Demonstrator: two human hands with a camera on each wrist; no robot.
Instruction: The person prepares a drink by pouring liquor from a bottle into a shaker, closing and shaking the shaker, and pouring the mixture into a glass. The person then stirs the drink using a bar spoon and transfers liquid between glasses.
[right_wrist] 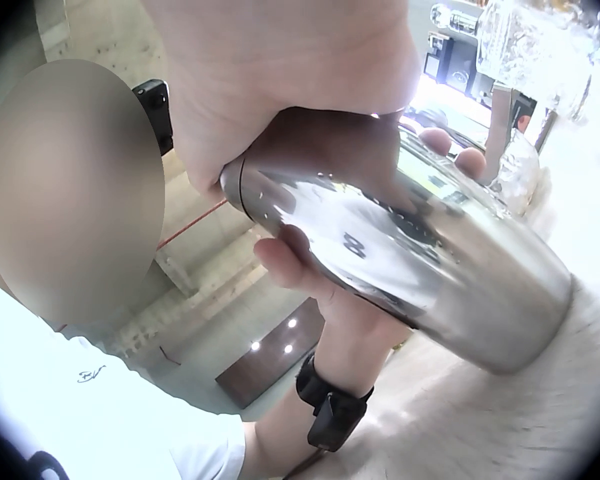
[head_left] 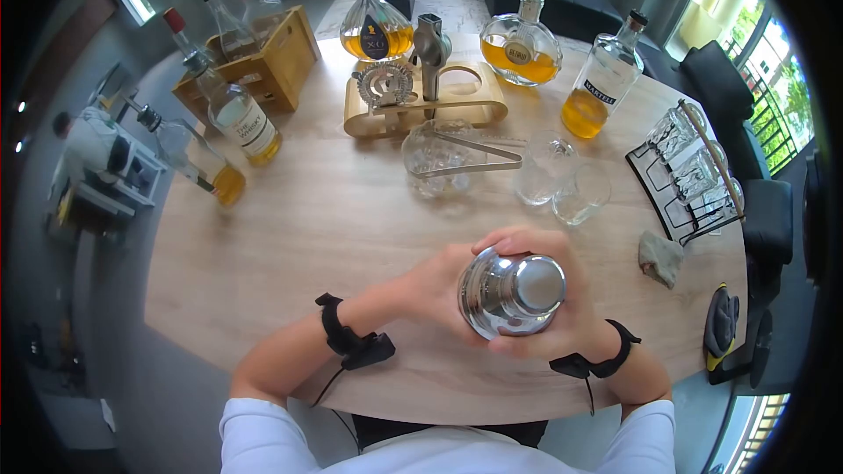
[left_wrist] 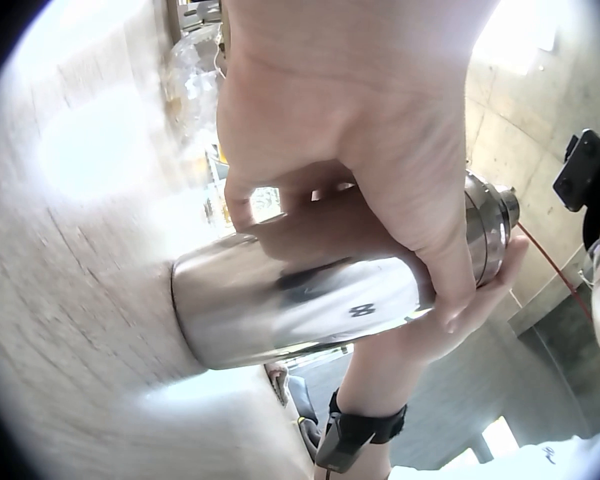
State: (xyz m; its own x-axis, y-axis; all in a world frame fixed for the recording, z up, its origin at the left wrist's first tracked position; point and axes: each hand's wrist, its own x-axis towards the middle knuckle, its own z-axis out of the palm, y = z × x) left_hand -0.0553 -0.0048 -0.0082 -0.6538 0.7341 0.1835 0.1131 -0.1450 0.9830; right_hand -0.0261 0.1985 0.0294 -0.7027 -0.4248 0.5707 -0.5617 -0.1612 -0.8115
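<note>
A shiny steel cocktail shaker point(head_left: 514, 291) with its cap on is held between both hands near the front of the table. My left hand point(head_left: 432, 288) grips the body from the left, thumb and fingers wrapped round the metal in the left wrist view. From the other side my right hand point(head_left: 575, 303) holds the upper part by the lid; in the right wrist view its palm covers the shaker's point(right_wrist: 410, 250) top end. In the left wrist view the shaker point(left_wrist: 280, 290) leans, its base close over the wooden tabletop.
Beyond the hands are a glass ice bowl with tongs point(head_left: 465, 158) and two clear glasses point(head_left: 581, 195). Several liquor bottles point(head_left: 518, 48) and a wooden bar-tool stand point(head_left: 421, 118) stand further back. To the right are a glass rack point(head_left: 689, 171), a cloth point(head_left: 660, 259) and a grey-yellow glove point(head_left: 722, 320).
</note>
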